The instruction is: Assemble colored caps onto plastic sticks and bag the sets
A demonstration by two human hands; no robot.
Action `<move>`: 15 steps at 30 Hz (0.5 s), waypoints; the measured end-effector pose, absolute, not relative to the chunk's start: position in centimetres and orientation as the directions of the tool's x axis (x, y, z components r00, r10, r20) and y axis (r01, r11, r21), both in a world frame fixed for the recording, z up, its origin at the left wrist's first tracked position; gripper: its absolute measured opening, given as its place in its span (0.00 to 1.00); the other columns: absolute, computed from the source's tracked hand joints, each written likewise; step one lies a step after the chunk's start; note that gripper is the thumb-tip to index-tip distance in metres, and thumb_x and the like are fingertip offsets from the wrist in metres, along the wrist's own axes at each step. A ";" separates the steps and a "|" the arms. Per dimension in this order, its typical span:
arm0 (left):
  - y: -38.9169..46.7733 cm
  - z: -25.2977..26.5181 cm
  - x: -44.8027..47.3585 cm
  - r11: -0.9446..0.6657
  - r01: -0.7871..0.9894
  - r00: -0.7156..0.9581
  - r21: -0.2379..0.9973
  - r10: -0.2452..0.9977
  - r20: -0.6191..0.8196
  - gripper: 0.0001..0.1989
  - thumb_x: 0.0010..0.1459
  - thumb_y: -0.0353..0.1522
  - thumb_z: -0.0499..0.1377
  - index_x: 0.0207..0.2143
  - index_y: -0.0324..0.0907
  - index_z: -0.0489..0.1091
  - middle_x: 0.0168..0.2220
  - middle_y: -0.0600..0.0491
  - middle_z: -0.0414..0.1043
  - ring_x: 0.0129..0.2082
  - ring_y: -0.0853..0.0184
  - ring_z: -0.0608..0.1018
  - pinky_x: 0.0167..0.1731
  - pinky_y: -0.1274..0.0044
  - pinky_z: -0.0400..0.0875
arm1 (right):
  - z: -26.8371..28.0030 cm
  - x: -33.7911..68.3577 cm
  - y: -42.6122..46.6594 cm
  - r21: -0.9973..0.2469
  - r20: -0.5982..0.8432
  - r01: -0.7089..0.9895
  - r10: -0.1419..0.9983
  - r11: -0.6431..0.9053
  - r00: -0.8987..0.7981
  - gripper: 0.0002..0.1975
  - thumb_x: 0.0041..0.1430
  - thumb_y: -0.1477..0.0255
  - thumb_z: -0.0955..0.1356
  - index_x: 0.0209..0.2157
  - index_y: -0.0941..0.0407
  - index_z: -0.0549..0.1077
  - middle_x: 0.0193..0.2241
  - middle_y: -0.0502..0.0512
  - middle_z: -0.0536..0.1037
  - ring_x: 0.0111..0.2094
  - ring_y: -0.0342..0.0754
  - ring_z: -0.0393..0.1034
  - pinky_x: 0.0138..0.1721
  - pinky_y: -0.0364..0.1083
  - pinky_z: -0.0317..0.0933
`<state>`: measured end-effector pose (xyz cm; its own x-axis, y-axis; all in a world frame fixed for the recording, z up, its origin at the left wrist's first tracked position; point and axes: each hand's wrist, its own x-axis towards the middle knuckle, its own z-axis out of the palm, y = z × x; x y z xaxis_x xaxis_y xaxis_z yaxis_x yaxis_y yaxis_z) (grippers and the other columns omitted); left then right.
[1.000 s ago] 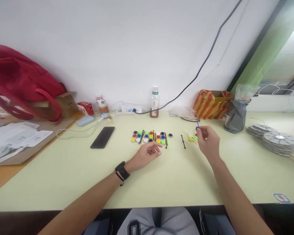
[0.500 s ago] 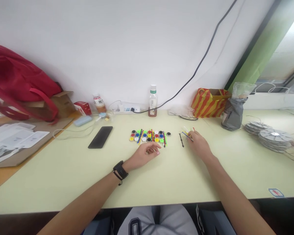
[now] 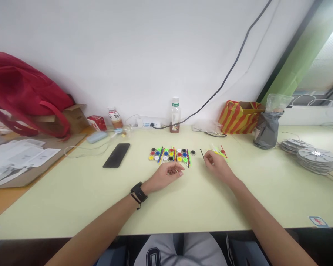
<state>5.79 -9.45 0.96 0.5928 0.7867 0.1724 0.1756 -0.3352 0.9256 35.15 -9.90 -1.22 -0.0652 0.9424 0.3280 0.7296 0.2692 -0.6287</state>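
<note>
My left hand [image 3: 168,174] rests on the table just in front of the coloured discs, fingers loosely curled, thumb apart, with nothing in it. Small round discs [image 3: 170,154] in red, blue, yellow, white, green and black lie in rows. Bundles of thin coloured plastic sticks [image 3: 174,155] lie across them. To the right, my right hand [image 3: 215,164] pinches a thin black stick [image 3: 201,152], its upper end showing beyond the fingertips. Behind that hand lie a red stick [image 3: 223,150] and some yellow-green and white ones, partly covered.
A black phone [image 3: 116,155] lies left of the discs. Along the wall stand a drink bottle [image 3: 175,116], a power strip [image 3: 148,123], a striped bag [image 3: 240,117] and a grey bag [image 3: 267,129]. Stacked grey discs [image 3: 316,159] are at right, a red backpack [image 3: 24,92] at left.
My right hand has moved a little left and nearer, from the loose coloured sticks onto the black stick. My left hand has stayed in place; the view has shifted slightly.
</note>
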 end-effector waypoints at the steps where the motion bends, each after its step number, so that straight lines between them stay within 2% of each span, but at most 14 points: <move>1: -9.5 1.0 5.8 -0.336 0.176 0.594 0.925 0.785 0.172 0.15 0.61 0.42 0.64 0.43 0.41 0.78 0.35 0.50 0.75 0.35 0.66 0.75 0.39 0.74 0.71 | -1.3 35.0 -9.9 -0.683 0.341 0.673 0.939 0.285 -0.052 0.03 0.64 0.69 0.64 0.37 0.53 0.68 0.30 0.52 0.75 0.30 0.49 0.70 0.32 0.47 0.63; 3: -9.5 1.0 5.8 -0.337 0.178 0.596 0.924 0.785 0.171 0.15 0.61 0.42 0.64 0.43 0.41 0.78 0.35 0.50 0.75 0.35 0.65 0.75 0.39 0.74 0.71 | -1.5 34.7 -9.7 -0.737 0.372 0.599 0.928 0.314 -0.029 0.07 0.64 0.68 0.64 0.43 0.53 0.69 0.32 0.53 0.76 0.31 0.49 0.71 0.34 0.48 0.65; 6: -9.5 1.2 5.9 -0.332 0.191 0.600 0.924 0.784 0.158 0.14 0.62 0.41 0.64 0.43 0.41 0.78 0.35 0.50 0.75 0.35 0.66 0.75 0.38 0.74 0.70 | -2.0 34.6 -9.2 -0.710 0.404 0.624 0.915 0.328 -0.021 0.15 0.65 0.67 0.64 0.52 0.54 0.70 0.36 0.55 0.78 0.34 0.51 0.73 0.39 0.51 0.67; 15: -9.5 1.0 5.8 -0.360 0.194 0.608 0.912 0.774 0.177 0.14 0.62 0.41 0.64 0.42 0.41 0.78 0.35 0.50 0.75 0.34 0.66 0.74 0.37 0.74 0.69 | -2.3 34.6 -8.4 -0.546 0.439 0.736 0.885 0.400 -0.155 0.16 0.67 0.72 0.61 0.48 0.56 0.77 0.37 0.59 0.79 0.38 0.53 0.73 0.42 0.52 0.65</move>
